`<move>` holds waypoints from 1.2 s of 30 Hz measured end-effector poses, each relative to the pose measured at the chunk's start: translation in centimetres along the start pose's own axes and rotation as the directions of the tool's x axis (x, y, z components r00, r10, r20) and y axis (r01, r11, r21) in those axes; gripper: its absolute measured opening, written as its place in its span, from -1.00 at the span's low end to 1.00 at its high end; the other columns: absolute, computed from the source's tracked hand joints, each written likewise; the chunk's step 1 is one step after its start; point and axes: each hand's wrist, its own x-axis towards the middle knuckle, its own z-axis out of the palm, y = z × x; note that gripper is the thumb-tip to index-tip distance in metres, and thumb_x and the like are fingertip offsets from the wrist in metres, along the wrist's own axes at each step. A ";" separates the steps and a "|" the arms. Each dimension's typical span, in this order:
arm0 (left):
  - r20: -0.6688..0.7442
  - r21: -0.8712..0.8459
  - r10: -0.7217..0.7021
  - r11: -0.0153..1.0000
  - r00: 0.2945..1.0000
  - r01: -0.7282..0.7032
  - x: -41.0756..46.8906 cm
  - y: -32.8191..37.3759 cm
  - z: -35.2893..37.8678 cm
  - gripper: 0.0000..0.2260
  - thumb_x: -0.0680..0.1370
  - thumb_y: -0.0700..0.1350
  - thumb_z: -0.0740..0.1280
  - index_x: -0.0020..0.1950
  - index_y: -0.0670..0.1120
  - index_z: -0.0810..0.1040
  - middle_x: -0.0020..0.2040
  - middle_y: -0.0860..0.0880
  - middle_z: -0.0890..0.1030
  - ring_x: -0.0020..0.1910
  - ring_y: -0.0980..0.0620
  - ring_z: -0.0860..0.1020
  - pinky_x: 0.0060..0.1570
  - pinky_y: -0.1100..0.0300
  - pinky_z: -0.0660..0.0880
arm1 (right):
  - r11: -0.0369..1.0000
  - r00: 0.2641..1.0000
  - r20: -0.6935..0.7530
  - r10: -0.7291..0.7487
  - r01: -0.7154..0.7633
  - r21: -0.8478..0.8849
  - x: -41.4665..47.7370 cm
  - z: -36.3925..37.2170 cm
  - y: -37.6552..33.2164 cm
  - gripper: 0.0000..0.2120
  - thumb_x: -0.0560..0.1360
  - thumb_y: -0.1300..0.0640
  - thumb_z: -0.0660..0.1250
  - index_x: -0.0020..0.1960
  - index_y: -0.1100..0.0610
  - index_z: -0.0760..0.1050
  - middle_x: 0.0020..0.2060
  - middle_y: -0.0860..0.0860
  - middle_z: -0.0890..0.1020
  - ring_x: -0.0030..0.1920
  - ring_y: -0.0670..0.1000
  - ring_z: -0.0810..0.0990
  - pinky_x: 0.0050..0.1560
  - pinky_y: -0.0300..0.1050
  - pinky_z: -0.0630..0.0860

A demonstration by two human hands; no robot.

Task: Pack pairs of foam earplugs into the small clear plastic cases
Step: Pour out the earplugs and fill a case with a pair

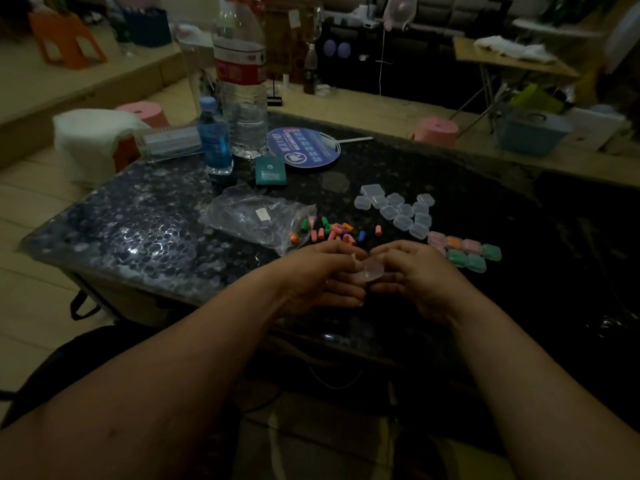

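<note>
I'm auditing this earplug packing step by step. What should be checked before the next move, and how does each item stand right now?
1. Case held securely: left hand and right hand both grip one clear case above the table's near edge: ok.
2. Held case open and empty: fingers and dim light hide it: cannot tell.
3. Loose earplugs close by: they lie on the table just beyond the hands: ok.
4. Same-colour pair available: several pink ones lie in the pile: ok.
5. Empty cases left: a cluster sits beyond the right hand: ok.
6. Filled cases grouped: they sit together, right of the hands: ok.
</note>
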 end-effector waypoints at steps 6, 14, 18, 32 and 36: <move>0.016 -0.073 -0.033 0.997 0.999 0.034 -0.2 0.1 0.7 -0.72 0.65 -0.33 0.27 0.34 -0.16 0.50 0.10 -0.28 0.69 -0.02 -0.13 0.73 -0.09 0.05 0.69 | 0.905 0.983 -0.132 -0.130 0.064 -0.422 -0.1 -0.5 0.4 -0.83 0.59 0.21 0.37 0.07 0.00 0.68 -0.09 -0.01 0.76 -0.13 0.03 0.77 -0.10 -0.03 0.73; 0.060 0.089 -0.080 0.993 0.995 0.074 -0.5 -1.0 1.0 -0.78 0.68 -0.27 0.17 0.29 -0.13 0.47 -0.13 -0.11 0.58 -0.28 0.06 0.48 -0.27 0.25 0.43 | 0.784 0.938 0.098 -0.333 0.333 -0.524 -0.8 1.3 -1.5 -0.91 0.62 0.14 0.45 0.09 0.00 0.70 -0.05 -0.10 0.75 -0.04 -0.21 0.69 -0.02 -0.27 0.57; -0.032 -0.198 -0.108 0.975 0.994 0.100 -0.2 0.4 0.4 -0.72 0.69 0.08 0.19 0.21 -0.09 0.52 -0.26 -0.09 0.55 -0.40 0.06 0.48 -0.42 0.27 0.35 | 0.881 0.957 -0.030 -0.287 0.252 -0.400 1.4 1.0 -1.8 -0.88 0.71 0.06 0.33 0.08 -0.03 0.66 -0.05 -0.09 0.74 -0.11 -0.18 0.71 -0.15 -0.35 0.56; -0.340 -0.338 -0.073 0.940 0.938 -0.049 2.1 1.5 -3.2 -0.43 0.69 0.23 0.10 0.36 -0.21 0.55 -0.19 -0.11 0.61 -0.45 0.05 0.46 -0.42 0.23 0.33 | 0.399 0.950 -0.076 -0.302 0.053 -0.915 8.3 3.0 1.3 -0.49 0.57 0.22 0.19 0.44 -0.08 0.59 0.36 0.14 0.54 0.36 0.24 0.50 0.29 0.11 0.55; -0.349 -0.326 -0.084 0.945 0.933 -0.037 1.7 1.4 -3.1 -0.47 0.69 0.23 0.10 0.33 -0.16 0.57 -0.07 -0.14 0.63 -0.37 0.02 0.50 -0.43 0.24 0.41 | 0.460 0.937 -0.122 -0.327 0.045 -0.887 8.4 2.8 1.4 -0.57 0.59 0.18 0.19 0.35 -0.01 0.66 0.35 0.10 0.60 0.34 0.19 0.56 0.25 0.05 0.53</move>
